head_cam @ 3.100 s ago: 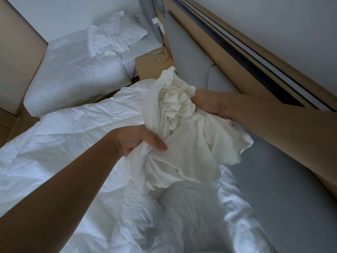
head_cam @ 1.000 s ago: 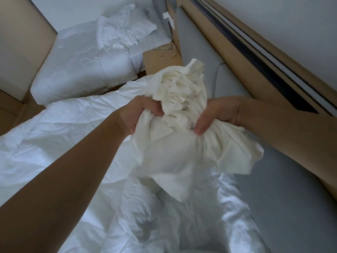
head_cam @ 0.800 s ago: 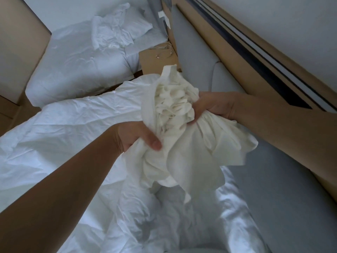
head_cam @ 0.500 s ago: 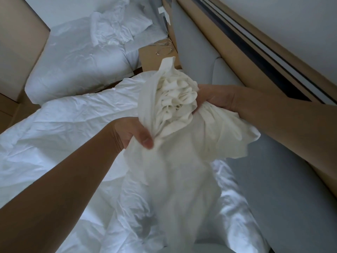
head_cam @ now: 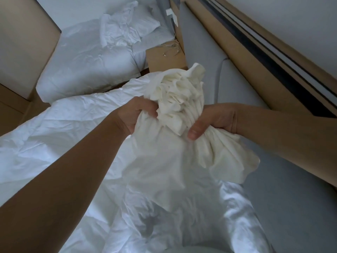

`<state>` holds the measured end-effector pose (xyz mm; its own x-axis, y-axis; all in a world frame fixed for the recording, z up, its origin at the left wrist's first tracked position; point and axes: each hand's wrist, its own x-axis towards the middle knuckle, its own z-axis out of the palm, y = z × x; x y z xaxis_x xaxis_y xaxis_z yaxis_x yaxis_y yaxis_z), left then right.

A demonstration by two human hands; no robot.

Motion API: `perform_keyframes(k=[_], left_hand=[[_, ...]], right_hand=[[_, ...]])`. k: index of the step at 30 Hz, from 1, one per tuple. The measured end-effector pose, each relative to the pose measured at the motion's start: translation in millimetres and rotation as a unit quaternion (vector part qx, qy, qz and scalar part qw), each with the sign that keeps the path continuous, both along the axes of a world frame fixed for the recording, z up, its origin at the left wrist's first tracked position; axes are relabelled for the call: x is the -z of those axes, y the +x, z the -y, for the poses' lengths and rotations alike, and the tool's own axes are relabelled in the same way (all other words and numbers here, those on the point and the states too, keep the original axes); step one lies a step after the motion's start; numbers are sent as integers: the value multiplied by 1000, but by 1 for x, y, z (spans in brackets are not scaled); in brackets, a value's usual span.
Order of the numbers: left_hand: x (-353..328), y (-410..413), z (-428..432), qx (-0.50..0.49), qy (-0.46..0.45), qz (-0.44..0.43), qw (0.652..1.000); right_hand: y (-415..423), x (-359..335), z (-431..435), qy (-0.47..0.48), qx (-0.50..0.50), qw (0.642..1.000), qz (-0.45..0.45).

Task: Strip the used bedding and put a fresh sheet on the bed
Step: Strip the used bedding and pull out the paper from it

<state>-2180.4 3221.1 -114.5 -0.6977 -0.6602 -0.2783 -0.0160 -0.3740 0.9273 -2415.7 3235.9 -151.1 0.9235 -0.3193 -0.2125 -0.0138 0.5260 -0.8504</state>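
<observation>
A cream-white sheet (head_cam: 175, 152) is bunched into a thick wad in front of me, its gathered folds standing up between my hands and its loose end hanging down. My left hand (head_cam: 136, 115) grips the wad from the left. My right hand (head_cam: 213, 121) grips it from the right, thumb pressed across the cloth. Below lies a crumpled white duvet (head_cam: 60, 136) spread over the near bed. The grey padded headboard (head_cam: 291, 198) runs along the right side.
A second bed (head_cam: 87, 63) with rumpled white bedding and a pillow stands at the back. Between the beds is a wooden nightstand (head_cam: 164, 59) with a thin cable on it. A wooden ledge (head_cam: 255, 66) tops the headboard. Wooden floor shows at far left.
My left hand has moved up the wad to grip it level with my right hand. The hanging part of the sheet has been drawn higher and bunched tighter.
</observation>
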Motion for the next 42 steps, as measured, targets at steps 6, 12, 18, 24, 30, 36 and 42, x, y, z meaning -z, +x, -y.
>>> perform_keyframes(k=[6, 12, 18, 24, 30, 36, 42], left_hand=[[12, 18, -21, 63, 118, 43, 990], [12, -5, -32, 143, 110, 18, 983], [-13, -2, -41, 7, 161, -56, 985], [-22, 0, -23, -31, -3, 31, 999], [-20, -12, -7, -78, -119, 85, 986], [-14, -7, 4, -68, 19, 20, 997], [17, 10, -13, 55, 93, -19, 994]], right_hand=[[4, -2, 20, -111, 154, 981, -31], [-4, -3, 28, -151, 187, 969, -50], [-9, -11, 32, -96, 194, 976, -33], [-13, -21, 24, 32, 42, 998, -44], [-6, -14, 4, 69, 15, 997, 33], [-3, -11, 7, 48, 98, 993, 42], [-1, -7, 29, -65, 171, 983, -24]])
